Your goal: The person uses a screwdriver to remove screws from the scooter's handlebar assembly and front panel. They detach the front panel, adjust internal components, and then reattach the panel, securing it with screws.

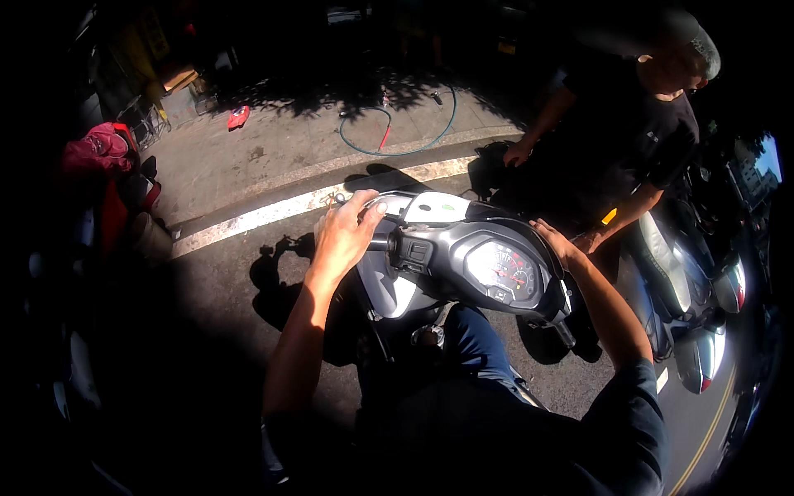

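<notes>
In front of me stands a scooter, its instrument cluster (503, 271) facing up and lit by sun. A white and dark front cover (438, 207) lies along the far side of the cluster. My left hand (346, 230) is closed round the cover's left end, thumb on top, just beyond the left handlebar (380, 241). At the right end, my right hand (554, 241) curls its fingers over the cover's edge; their tips are partly hidden. The right handlebar grip (565, 332) points toward me, untouched.
A co-worker (645, 124) in dark clothes stands at the far right, one hand (592, 240) close to my right hand, beside a yellow-orange piece (609, 217). A hose (413, 152) and a red object (238, 116) lie on the pavement. Parked scooters (662, 264) stand at right.
</notes>
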The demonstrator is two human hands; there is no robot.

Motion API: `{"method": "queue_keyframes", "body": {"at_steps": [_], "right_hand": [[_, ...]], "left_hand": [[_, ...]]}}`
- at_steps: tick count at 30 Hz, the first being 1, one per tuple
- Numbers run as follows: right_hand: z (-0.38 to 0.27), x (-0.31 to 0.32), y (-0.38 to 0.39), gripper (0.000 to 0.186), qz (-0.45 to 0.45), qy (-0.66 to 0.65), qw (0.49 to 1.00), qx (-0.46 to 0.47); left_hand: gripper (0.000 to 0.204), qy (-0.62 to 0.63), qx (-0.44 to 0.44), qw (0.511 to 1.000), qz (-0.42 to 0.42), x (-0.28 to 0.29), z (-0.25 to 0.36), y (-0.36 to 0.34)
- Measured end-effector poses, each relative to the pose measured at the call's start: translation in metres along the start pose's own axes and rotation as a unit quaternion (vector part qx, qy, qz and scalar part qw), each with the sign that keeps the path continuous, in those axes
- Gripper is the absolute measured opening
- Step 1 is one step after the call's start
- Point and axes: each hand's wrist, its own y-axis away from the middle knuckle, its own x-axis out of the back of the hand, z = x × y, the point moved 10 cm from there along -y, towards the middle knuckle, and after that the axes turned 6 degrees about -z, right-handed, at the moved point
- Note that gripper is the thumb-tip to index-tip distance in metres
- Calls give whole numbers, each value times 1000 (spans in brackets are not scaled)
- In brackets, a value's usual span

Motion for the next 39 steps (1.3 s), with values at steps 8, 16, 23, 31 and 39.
{"method": "queue_keyframes", "body": {"at_steps": [8,16,23,31,39], "right_hand": [[54,26,-6,61,90,-88,992,-1],[8,9,18,41,69,-133,987,61],[36,20,7,57,93,-157,982,44],[63,26,-2,62,62,-174,982,36],[64,21,-10,66,24,-218,975,36]], "left_hand": [[46,191,125,948,-223,-67,14,-35],[37,254,64,941,-214,-92,12,-47],[34,244,-2,934,-262,-94,24,-47],[29,244,-14,925,-290,-86,29,-40],[35,212,-27,911,-354,-83,29,-37]]}}
